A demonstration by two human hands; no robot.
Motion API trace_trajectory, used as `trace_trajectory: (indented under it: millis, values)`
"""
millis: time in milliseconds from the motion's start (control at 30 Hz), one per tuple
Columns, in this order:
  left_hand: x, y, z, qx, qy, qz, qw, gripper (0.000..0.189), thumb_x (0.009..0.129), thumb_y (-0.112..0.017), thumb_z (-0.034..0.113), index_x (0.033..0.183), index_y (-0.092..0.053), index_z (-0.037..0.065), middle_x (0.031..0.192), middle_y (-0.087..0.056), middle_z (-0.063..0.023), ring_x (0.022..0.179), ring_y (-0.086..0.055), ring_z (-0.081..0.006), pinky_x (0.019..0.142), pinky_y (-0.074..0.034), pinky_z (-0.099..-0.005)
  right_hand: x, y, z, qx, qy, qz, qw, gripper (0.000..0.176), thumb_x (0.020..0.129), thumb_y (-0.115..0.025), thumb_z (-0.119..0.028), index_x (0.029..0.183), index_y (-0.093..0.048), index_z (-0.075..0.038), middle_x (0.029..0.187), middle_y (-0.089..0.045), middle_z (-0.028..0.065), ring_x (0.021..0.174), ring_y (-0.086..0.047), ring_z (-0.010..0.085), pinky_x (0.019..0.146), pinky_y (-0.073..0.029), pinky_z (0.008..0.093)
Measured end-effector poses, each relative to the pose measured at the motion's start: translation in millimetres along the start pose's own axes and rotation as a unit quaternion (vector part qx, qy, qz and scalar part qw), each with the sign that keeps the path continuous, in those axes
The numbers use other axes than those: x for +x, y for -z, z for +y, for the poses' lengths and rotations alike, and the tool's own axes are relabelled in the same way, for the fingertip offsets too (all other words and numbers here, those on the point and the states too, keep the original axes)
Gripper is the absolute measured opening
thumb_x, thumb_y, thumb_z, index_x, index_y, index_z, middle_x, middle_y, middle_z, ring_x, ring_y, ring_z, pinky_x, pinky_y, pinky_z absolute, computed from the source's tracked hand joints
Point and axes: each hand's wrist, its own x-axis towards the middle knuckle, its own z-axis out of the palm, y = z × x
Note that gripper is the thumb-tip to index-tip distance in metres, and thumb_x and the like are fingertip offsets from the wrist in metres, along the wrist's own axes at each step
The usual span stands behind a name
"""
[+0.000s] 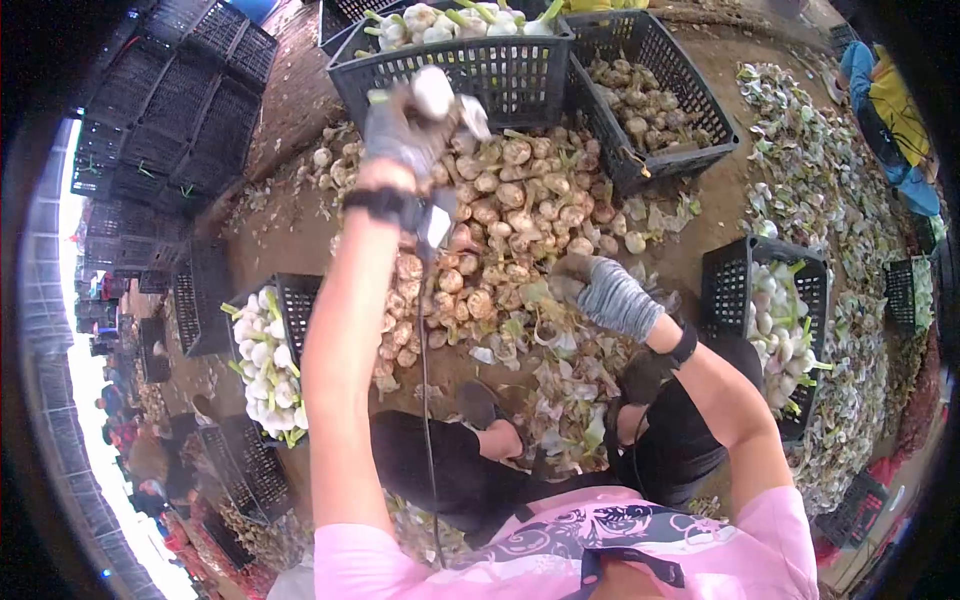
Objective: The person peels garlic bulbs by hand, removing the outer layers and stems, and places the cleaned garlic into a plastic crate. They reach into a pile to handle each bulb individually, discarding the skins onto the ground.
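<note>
My left hand (405,135), in a grey glove, is raised in front of the black crate (470,75) of peeled garlic at the top. Its fingers are closed on white garlic bulbs (433,93), with some blur around them. A large heap of unpeeled, soil-brown garlic (510,195) lies on the ground below and right of that hand. At the heap's lower right edge is my right hand (600,292), also gloved, low over loose skins. Its fingers point left and are smeared and dark; whether they hold anything cannot be made out.
Crates of white garlic stand at left (265,360) and right (770,330). Another crate (650,110) holds brown bulbs. Peeled skins (820,200) cover the ground at right. Stacked black crates (165,100) stand at upper left. A person (890,115) is at upper right.
</note>
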Motion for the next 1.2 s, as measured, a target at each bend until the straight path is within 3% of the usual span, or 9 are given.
trace_trajectory:
  millis: [33,233,333,467,700,933,1000,1033,1200]
  values:
    - [49,23,16,-0.005,-0.022,-0.127,0.992,0.029,0.089,-0.045,0.009,0.112,-0.039,-0.007,0.108,-0.047,-0.0235,0.098,-0.053,-0.0314,0.084,-0.053,-0.0386,3,-2,4,0.012,0.000,-0.011,1.000,0.023,0.083,-0.053,-0.013,0.101,-0.058,0.000,0.087,-0.063,0.0163,0.082,-0.061,0.0242,0.073,-0.046,0.0328]
    - [74,18,79,-0.186,-0.044,0.091,0.977,0.028,0.087,-0.048,0.011,0.107,-0.042,-0.008,0.098,-0.052,-0.0228,0.089,-0.056,-0.0320,0.084,-0.051,-0.0424,3,-7,7,0.055,0.039,-0.033,0.997,0.027,0.080,-0.057,-0.025,0.093,-0.061,-0.001,0.077,-0.061,0.0216,0.073,-0.060,0.0358,0.067,-0.048,0.0390]
    - [69,67,63,0.147,-0.061,0.066,0.985,0.022,0.083,-0.055,0.018,0.090,-0.052,-0.003,0.080,-0.058,-0.0116,0.071,-0.054,-0.0226,0.082,-0.050,-0.0402,-1,-11,7,-0.071,0.009,-0.046,0.996,0.024,0.080,-0.056,-0.024,0.090,-0.061,-0.002,0.075,-0.060,0.0214,0.072,-0.060,0.0354,0.065,-0.048,0.0401]
    - [63,157,25,0.694,-0.027,-0.009,0.720,0.052,0.072,-0.067,0.032,0.114,-0.053,0.004,0.103,-0.061,-0.0114,0.094,-0.058,-0.0263,0.089,-0.043,-0.0328,-2,-23,8,-0.222,-0.054,-0.197,0.954,0.038,0.082,-0.054,-0.030,0.111,-0.055,-0.006,0.083,-0.061,0.0207,0.079,-0.060,0.0349,0.068,-0.047,0.0408]
    - [43,185,-66,0.904,-0.080,0.032,0.420,0.064,0.070,-0.069,0.027,0.127,-0.043,0.013,0.119,-0.053,-0.0166,0.109,-0.051,-0.0324,0.093,-0.040,-0.0416,-11,-35,3,-0.269,0.038,-0.163,0.948,0.029,0.077,-0.052,-0.023,0.098,-0.057,-0.003,0.077,-0.061,0.0199,0.074,-0.061,0.0348,0.062,-0.049,0.0423]
    - [41,142,-72,0.881,-0.063,0.008,0.468,0.052,0.073,-0.064,0.030,0.118,-0.050,0.008,0.106,-0.058,-0.0179,0.097,-0.055,-0.0338,0.082,-0.045,-0.0428,-3,-31,5,-0.246,0.010,-0.134,0.960,0.026,0.072,-0.059,-0.019,0.088,-0.060,0.001,0.077,-0.062,0.0189,0.073,-0.061,0.0345,0.062,-0.049,0.0413]
    - [32,148,-88,0.827,-0.264,-0.050,0.493,0.050,0.076,-0.064,0.020,0.121,-0.047,0.009,0.098,-0.059,-0.0164,0.094,-0.055,-0.0321,0.083,-0.044,-0.0404,6,-16,2,-0.117,-0.005,-0.061,0.991,0.039,0.084,-0.055,-0.032,0.109,-0.054,-0.002,0.087,-0.062,0.0173,0.079,-0.061,0.0291,0.071,-0.049,0.0363]
    - [-3,112,-76,0.696,-0.270,-0.101,0.658,0.052,0.072,-0.070,0.021,0.117,-0.048,0.005,0.100,-0.058,-0.0142,0.095,-0.055,-0.0286,0.084,-0.043,-0.0385,7,-7,-3,-0.041,-0.006,-0.013,0.999,0.037,0.084,-0.056,-0.029,0.109,-0.054,-0.001,0.090,-0.062,0.0155,0.082,-0.061,0.0250,0.073,-0.048,0.0340]
    - [-112,30,-66,0.572,-0.226,-0.255,0.746,0.042,0.075,-0.067,0.007,0.111,-0.047,0.002,0.108,-0.055,-0.0135,0.106,-0.052,-0.0215,0.088,-0.042,-0.0314,17,12,-8,0.175,0.015,0.135,0.975,0.035,0.085,-0.058,-0.022,0.110,-0.052,0.002,0.098,-0.060,0.0115,0.089,-0.054,0.0147,0.077,-0.045,0.0283]
